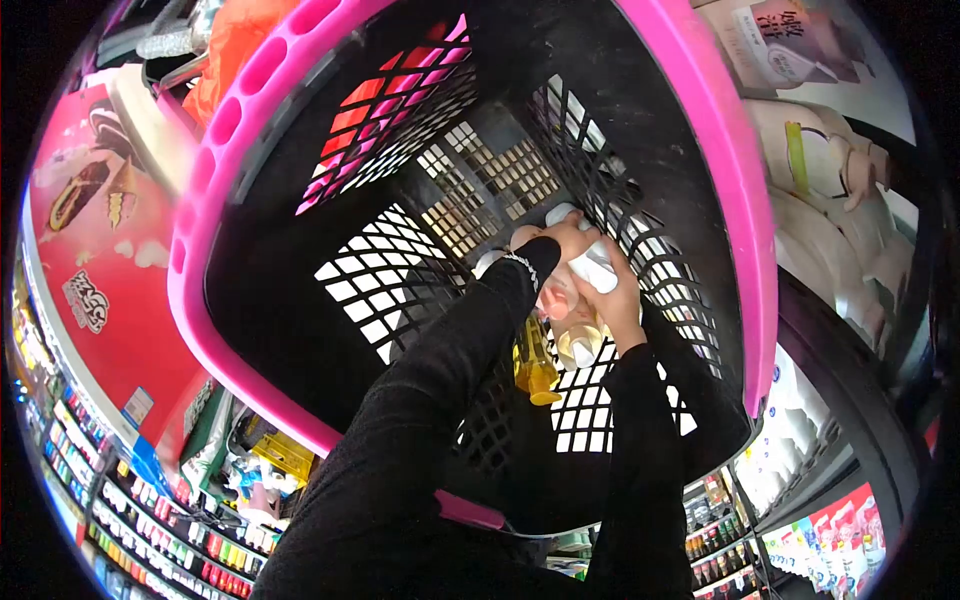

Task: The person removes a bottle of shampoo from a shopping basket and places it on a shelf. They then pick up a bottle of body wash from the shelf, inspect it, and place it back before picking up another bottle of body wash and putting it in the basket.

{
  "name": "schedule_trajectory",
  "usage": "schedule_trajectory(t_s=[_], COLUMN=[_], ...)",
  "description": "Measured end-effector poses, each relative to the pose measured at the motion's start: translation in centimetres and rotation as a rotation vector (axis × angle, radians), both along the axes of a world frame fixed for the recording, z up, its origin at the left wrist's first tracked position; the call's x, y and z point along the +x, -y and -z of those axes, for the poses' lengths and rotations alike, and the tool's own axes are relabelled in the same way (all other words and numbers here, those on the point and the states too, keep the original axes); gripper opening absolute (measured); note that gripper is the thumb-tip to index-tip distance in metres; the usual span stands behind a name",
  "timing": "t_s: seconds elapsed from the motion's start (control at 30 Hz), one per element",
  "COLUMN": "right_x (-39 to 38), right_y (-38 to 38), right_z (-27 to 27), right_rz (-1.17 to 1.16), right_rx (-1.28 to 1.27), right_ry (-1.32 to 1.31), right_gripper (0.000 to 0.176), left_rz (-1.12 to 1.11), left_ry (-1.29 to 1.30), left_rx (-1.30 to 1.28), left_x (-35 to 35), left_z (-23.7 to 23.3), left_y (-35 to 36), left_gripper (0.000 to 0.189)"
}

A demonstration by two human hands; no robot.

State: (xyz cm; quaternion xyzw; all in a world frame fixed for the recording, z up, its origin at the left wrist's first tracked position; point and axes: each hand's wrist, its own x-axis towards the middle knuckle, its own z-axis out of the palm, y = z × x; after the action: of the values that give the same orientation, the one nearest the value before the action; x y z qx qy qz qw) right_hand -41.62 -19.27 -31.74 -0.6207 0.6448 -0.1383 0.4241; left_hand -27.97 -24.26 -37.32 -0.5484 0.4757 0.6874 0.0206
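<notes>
Both my arms, in black sleeves, reach down into a deep black basket with a pink rim (745, 230). Near its bottom, my right hand (622, 298) has its fingers around a white-capped bottle (594, 266). My left hand (562, 238), with a bracelet at the wrist, is bent over the same group of bottles; what its fingers hold is hidden. Just below the hands are a clear bottle with pale yellow contents (578, 342) and a yellow bottle (535, 368). A pinkish cap (556, 300) shows between my hands.
A red printed box or panel (110, 260) stands left of the basket. Shelves of small colourful products (180, 530) curve along the lower left. Large pale bottles (820, 180) are at the right, with more packages (830, 540) at the lower right.
</notes>
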Motion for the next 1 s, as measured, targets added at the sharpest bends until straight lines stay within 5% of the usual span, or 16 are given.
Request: schedule_trajectory(t_s=[0.2, 0.33, 0.37, 0.5, 0.53, 0.63, 0.7, 0.73, 0.83, 1.0], right_x=[-0.1, 0.0, -0.1, -0.1, -0.1, 0.0, -0.1, 0.0, -0.4, -0.6], right_y=[0.2, -0.4, -0.9, -1.8, -2.0, -2.7, -3.4, -3.7, -5.7, -9.0], right_z=[-3.2, -6.5, -7.4, -12.2, -13.6, -18.5, -22.0, -24.0, -28.7, -36.4], right_rz=[0.028, 0.027, 0.066, 0.120, 0.114, 0.234, 0.270, 0.245, 0.231, 0.183], right_rx=[0.078, 0.036, 0.017, -0.016, -0.027, 0.052, 0.100, 0.112, 0.153, 0.175], right_ry=[-0.049, -0.130, -0.050, 0.042, 0.047, 0.257, 0.298, 0.278, 0.296, 0.242], right_gripper=[0.068, 0.068, 0.068, 0.070, 0.070, 0.069, 0.068, 0.068, 0.067, 0.070], left_rz=[-0.169, 0.035, 0.188, 0.251, 0.448, 0.548, 0.374, 0.372, 0.387, 0.350], left_ry=[-0.192, -0.265, -0.272, -0.476, -0.190, 0.128, -0.214, -0.217, -0.746, -0.791], left_rx=[0.062, -0.227, -0.411, -0.318, -0.208, -0.536, -0.812, -0.813, -0.725, -0.805], left_x=[0.3, 1.7, 2.1, 3.1, 4.1, 3.9, 3.9, 3.8, 4.1, 5.1], left_z=[-1.2, -3.9, -4.9, -8.4, -13.3, -17.8, -17.9, -18.5, -22.0, -30.4], left_y=[0.6, 0.9, 1.2, 0.6, 1.2, 0.3, -1.0, -1.2, -1.5, -5.4], left_gripper=[0.055, 0.041, 0.043, 0.067, 0.078, 0.083, 0.087, 0.087, 0.087, 0.062])
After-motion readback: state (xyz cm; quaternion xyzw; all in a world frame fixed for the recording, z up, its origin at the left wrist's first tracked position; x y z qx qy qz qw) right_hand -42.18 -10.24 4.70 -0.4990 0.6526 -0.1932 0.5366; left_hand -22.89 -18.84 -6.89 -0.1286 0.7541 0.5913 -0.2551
